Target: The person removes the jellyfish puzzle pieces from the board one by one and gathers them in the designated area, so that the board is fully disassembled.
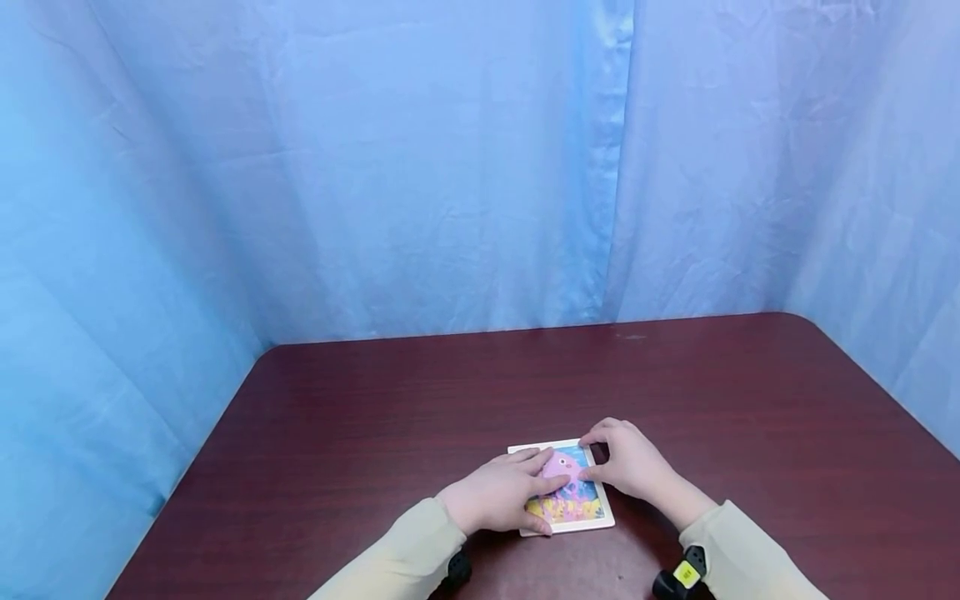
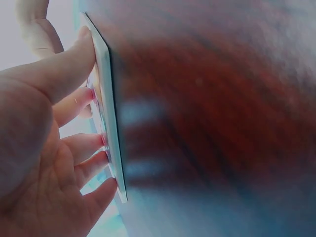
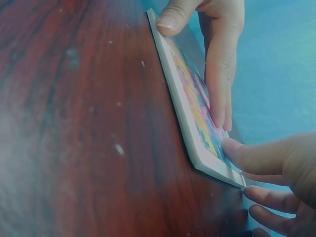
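A thin picture board [image 1: 577, 527] with a white rim lies flat on the dark red table, showing a pink octopus over blue and yellow. The left hand [image 1: 504, 492] rests across its left part, fingertips on the picture and thumb on the near rim; the left wrist view shows those fingers [image 2: 81, 148] spread. At the far right corner, the right hand [image 1: 633, 462] touches the board. Its thumb [image 3: 256, 155] is on the picture, and its index fingertip is by the far rim. Other right fingers lie beyond the edge, partly hidden in the head view.
The dark red wooden table [image 1: 360, 417] extends around the board on all sides. Blue curtains [image 1: 450, 167] hang behind it and along both sides. A black wrist device with a yellow label [image 1: 686, 573] is worn at the right sleeve.
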A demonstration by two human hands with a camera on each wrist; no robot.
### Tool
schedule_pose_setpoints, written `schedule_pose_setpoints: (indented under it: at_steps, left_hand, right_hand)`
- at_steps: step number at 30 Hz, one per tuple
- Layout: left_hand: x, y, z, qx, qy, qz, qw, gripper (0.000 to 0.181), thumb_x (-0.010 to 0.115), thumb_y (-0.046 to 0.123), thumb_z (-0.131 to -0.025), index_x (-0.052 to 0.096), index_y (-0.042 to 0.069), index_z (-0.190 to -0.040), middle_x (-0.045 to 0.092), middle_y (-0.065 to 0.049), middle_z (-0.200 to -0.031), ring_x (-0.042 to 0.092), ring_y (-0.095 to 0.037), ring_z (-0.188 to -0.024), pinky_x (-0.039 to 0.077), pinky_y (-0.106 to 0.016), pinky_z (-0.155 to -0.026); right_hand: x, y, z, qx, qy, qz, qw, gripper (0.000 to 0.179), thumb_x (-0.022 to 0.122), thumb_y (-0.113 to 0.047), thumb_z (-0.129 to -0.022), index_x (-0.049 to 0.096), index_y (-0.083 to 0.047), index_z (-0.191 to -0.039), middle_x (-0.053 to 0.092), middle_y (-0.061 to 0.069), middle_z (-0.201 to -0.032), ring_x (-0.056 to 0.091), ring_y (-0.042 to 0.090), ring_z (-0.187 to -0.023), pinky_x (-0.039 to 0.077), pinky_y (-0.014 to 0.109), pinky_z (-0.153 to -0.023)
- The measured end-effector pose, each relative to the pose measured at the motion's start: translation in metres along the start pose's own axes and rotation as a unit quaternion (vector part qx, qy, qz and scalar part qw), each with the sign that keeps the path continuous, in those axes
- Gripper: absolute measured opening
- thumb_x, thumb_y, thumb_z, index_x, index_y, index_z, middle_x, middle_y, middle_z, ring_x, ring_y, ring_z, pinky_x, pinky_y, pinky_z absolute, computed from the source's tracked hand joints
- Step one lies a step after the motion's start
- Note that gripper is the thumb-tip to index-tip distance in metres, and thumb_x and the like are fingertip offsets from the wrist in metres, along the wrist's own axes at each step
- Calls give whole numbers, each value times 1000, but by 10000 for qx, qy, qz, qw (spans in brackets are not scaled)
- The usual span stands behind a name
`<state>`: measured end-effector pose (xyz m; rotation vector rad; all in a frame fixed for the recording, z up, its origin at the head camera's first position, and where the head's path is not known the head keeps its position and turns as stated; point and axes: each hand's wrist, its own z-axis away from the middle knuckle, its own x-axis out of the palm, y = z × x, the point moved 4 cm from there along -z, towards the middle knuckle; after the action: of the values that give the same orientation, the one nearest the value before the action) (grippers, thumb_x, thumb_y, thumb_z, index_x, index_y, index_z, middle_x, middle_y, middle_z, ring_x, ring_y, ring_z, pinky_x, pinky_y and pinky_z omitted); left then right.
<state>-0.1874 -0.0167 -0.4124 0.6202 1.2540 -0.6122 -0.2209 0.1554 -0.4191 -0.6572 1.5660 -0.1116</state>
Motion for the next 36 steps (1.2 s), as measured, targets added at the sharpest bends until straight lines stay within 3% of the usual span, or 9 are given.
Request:
schedule_pose_setpoints:
  at_steps: [9, 18, 36]
  left_hand:
    - [2, 0, -1, -64, 2, -103, 9999, 69, 65, 54, -81, 41, 37, -143, 32, -3, -153, 31, -17, -140, 31, -30, -110]
    - [4, -1, -3, -57, 62, -102, 9999, 68, 66, 53, -81, 41, 36, -143, 33, -3, -153, 32, -17, -140, 31, -31, -110]
    - [6, -1, -2, 55, 229, -292, 9993, 68, 65, 54, -81, 43, 35, -142, 36, -4, -151, 34, -17, -138, 33, -30, -108]
  right_hand:
    - [1, -3, 1, 83, 191, 44, 9998, 29, 84, -17, -66, 73, -6, -90, 65, 4, -91, 61, 25, -89, 49, 42, -82]
    - [1, -12, 0, 123, 193, 422, 9988, 29, 85, -15, -64, 73, -2, -87, 63, 6, -90, 60, 26, -88, 49, 41, -82]
    - [6, -5, -12, 167, -609, -158, 9979, 33, 83, -11, -65, 60, -4, -87, 55, 4, -85, 54, 19, -81, 46, 35, -76]
